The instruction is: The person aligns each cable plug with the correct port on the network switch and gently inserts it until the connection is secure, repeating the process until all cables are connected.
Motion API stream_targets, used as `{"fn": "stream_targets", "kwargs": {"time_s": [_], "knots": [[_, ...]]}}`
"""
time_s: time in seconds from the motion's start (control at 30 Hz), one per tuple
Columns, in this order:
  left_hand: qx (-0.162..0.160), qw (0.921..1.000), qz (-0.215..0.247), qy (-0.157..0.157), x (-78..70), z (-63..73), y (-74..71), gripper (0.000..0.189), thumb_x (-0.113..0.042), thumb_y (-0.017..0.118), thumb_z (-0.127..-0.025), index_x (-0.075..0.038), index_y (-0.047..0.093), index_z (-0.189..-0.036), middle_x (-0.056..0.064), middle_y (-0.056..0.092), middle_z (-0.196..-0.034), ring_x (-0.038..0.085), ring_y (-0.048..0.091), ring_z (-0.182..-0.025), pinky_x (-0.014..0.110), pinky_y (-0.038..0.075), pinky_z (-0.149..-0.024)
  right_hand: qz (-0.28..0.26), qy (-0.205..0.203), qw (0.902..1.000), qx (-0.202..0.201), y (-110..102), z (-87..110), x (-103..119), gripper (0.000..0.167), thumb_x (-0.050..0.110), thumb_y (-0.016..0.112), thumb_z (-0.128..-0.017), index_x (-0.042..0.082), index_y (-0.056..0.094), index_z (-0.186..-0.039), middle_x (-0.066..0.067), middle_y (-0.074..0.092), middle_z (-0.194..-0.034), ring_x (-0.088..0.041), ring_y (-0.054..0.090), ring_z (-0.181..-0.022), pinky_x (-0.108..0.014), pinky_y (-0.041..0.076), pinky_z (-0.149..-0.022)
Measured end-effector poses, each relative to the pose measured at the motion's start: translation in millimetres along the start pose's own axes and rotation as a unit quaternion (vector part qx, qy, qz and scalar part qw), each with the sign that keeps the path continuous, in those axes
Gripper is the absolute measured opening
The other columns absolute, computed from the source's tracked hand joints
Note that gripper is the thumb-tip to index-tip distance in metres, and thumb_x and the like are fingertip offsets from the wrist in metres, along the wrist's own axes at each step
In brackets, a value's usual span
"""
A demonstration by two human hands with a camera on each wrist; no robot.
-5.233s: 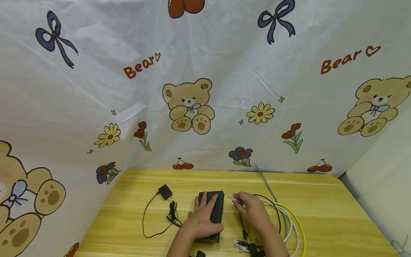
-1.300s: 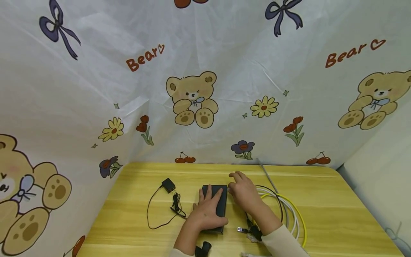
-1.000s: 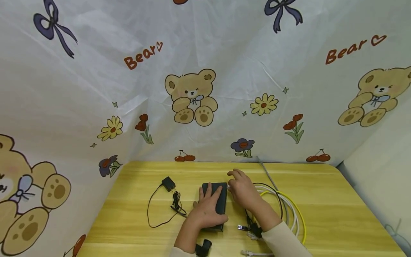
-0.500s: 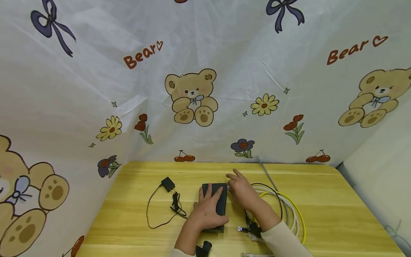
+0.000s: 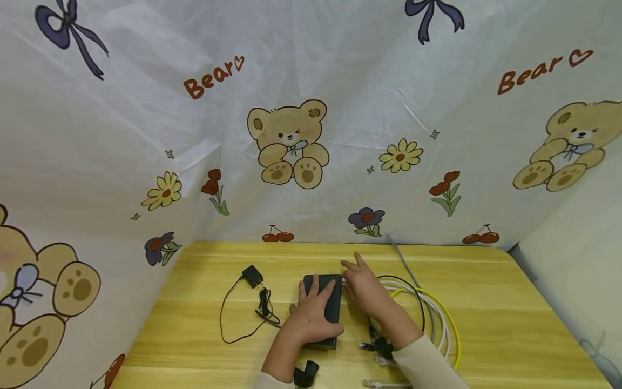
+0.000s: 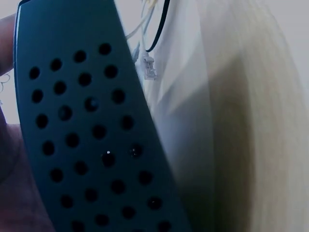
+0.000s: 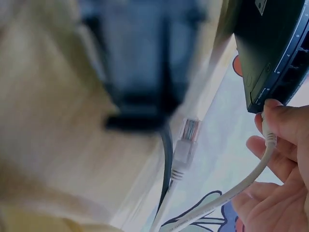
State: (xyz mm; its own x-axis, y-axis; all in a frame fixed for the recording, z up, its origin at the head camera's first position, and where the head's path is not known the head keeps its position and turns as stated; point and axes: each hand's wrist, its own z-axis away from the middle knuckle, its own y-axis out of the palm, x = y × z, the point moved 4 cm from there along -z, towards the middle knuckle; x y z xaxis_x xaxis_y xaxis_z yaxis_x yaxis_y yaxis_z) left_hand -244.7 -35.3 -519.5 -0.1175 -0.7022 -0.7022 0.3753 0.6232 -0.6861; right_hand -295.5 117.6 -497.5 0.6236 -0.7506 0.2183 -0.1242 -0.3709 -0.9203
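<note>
A black network switch (image 5: 333,312) lies on the table under my left hand (image 5: 313,320), whose spread, straight fingers press on its top. Its perforated side panel (image 6: 84,125) fills much of the left wrist view. At the switch's far right corner, my right hand (image 5: 360,285) pinches the plug end of a white network cable (image 7: 241,182) between thumb and fingers. In the right wrist view the plug meets the row of ports (image 7: 292,72), its tip hidden by my thumb. Another white cable's clear plug (image 7: 189,131) hangs loose nearby.
Left of the switch lies a black power adapter (image 5: 252,276) with a bundled cord (image 5: 264,302). Coiled white cables and a yellow cable (image 5: 457,335) lie right of my right forearm. Loose plugs (image 5: 373,384) lie near the front. A printed cloth (image 5: 291,54) hangs behind the table.
Earlier my right hand held the white plug apart from the switch; it has since moved left to the ports. During the last second both hands have stayed almost in place.
</note>
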Motion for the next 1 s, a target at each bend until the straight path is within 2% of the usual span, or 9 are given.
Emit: {"fn": "stream_targets", "kwargs": {"time_s": [0.1,0.2,0.37,0.57,0.73,1.0], "knots": [[-0.005,0.9999,0.011,-0.002,-1.3,0.2,-1.8,0.097,-0.041,0.075,-0.074,-0.034,0.028,-0.158,0.013,0.002,-0.168,0.050,-0.008,-0.149,0.086,0.014,-0.095,0.002,-0.004,1.0000,-0.003,-6,-0.8,0,0.007,0.006,0.075,-0.087,0.000,0.073,-0.089,-0.022,0.070,-0.114,-0.040,0.056,-0.127,-0.058,0.027,-0.115],[-0.008,0.9999,0.013,-0.001,-2.9,-0.3,-2.4,0.097,-0.041,0.075,-0.074,-0.033,0.029,-0.158,0.013,0.002,-0.168,0.050,-0.009,-0.149,0.085,0.014,-0.097,0.001,0.012,0.9999,-0.004,-11,0.8,-2,0.009,0.010,0.077,-0.087,0.002,0.075,-0.091,-0.022,0.068,-0.120,-0.043,0.054,-0.128,-0.057,0.032,-0.113],[-0.005,1.0000,-0.001,-0.008,-3.4,2.4,-2.5,0.097,-0.041,0.077,-0.074,-0.030,0.030,-0.158,0.013,0.005,-0.168,0.051,-0.007,-0.149,0.084,0.017,-0.098,-0.001,0.037,0.9991,0.022,-15,10.0,-6,0.016,0.015,0.078,-0.086,0.007,0.076,-0.100,-0.020,0.065,-0.129,-0.049,0.049,-0.130,-0.057,0.039,-0.108],[-0.013,0.9998,-0.007,-0.009,-5.1,3.0,-2.8,0.096,-0.041,0.077,-0.075,-0.029,0.030,-0.158,0.011,0.008,-0.168,0.051,-0.004,-0.149,0.081,0.028,-0.094,0.026,0.031,0.9989,0.024,-26,20.0,-12,0.026,0.014,0.082,-0.082,0.008,0.074,-0.106,-0.019,0.064,-0.130,-0.048,0.051,-0.129,-0.057,0.042,-0.105],[-0.018,0.9998,-0.002,-0.004,-5.9,2.0,-3.5,0.096,-0.040,0.077,-0.075,-0.030,0.031,-0.158,0.011,0.009,-0.168,0.051,-0.004,-0.149,0.078,0.033,-0.093,0.053,0.024,0.9979,0.029,-41,27.7,-15,0.028,0.012,0.083,-0.080,0.008,0.074,-0.106,-0.019,0.064,-0.130,-0.047,0.051,-0.128,-0.058,0.042,-0.105],[-0.015,0.9998,0.013,-0.003,-2.3,5.2,-3.1,0.096,-0.038,0.078,-0.075,-0.028,0.032,-0.158,0.013,0.008,-0.167,0.052,-0.006,-0.149,0.075,0.038,-0.088,0.072,0.018,0.9961,0.049,-51,56.8,-17,0.039,0.020,0.087,-0.076,0.011,0.073,-0.111,-0.017,0.060,-0.136,-0.049,0.049,-0.130,-0.060,0.043,-0.102]]}}
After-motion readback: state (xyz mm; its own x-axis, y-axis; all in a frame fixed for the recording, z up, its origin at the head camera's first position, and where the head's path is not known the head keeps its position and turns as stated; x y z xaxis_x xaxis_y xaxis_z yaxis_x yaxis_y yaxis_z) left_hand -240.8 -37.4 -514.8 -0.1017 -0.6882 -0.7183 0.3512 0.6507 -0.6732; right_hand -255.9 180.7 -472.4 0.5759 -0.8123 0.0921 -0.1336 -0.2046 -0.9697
